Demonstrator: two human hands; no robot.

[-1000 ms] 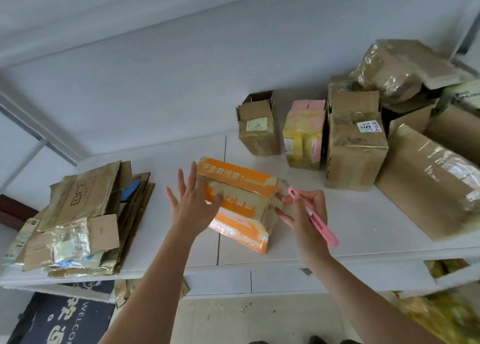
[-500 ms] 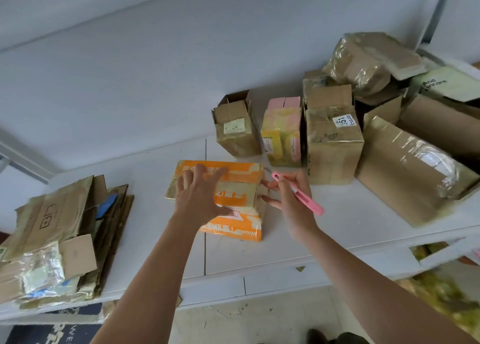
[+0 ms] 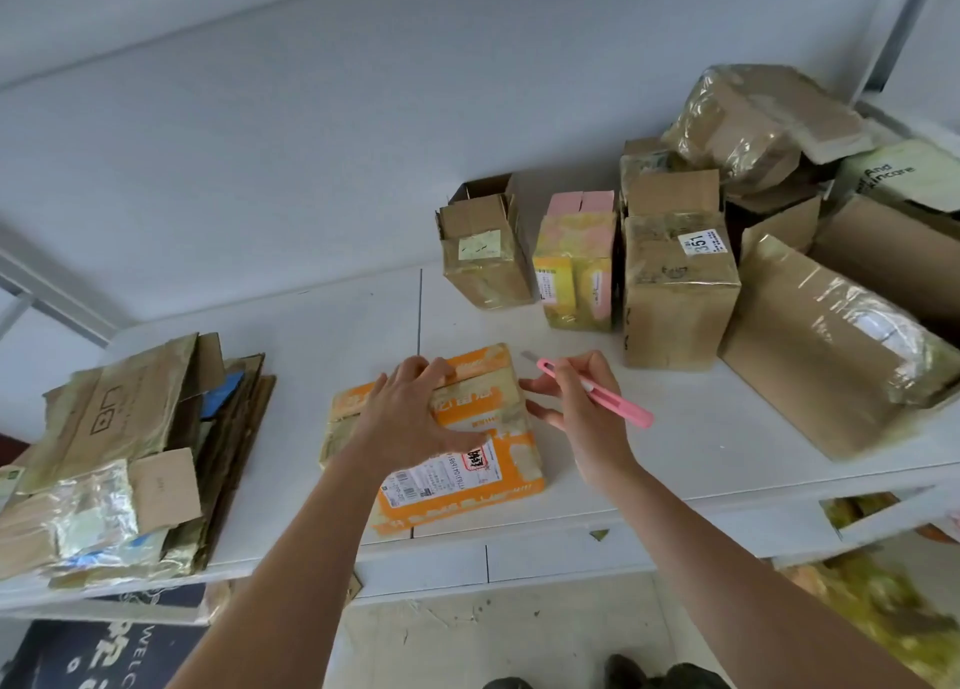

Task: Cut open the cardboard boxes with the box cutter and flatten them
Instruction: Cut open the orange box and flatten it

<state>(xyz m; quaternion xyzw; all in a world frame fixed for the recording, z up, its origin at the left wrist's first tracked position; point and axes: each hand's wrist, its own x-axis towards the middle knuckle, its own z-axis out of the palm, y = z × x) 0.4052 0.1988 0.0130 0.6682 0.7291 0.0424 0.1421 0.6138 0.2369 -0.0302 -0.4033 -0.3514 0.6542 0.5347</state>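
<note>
At left of frame, the flattened cardboard stack (image 3: pixel 130 454) is waiting. At center, the left hand (image 3: pixel 410 418) is pressing flat-fingered on the orange box (image 3: pixel 467 485). The right hand (image 3: pixel 576 413) is pinching the pink box cutter (image 3: pixel 597 393); slice the taped seam shallowly, blade away from fingers.

Glossy tape over matt cardboard orange box (image 3: pixel 467 459); box cutter (image 3: pixel 597 393) seemingly smooth plastic.

Bare forearms, no sleeves; dark shoes (image 3: pixel 623 675) below.
</note>
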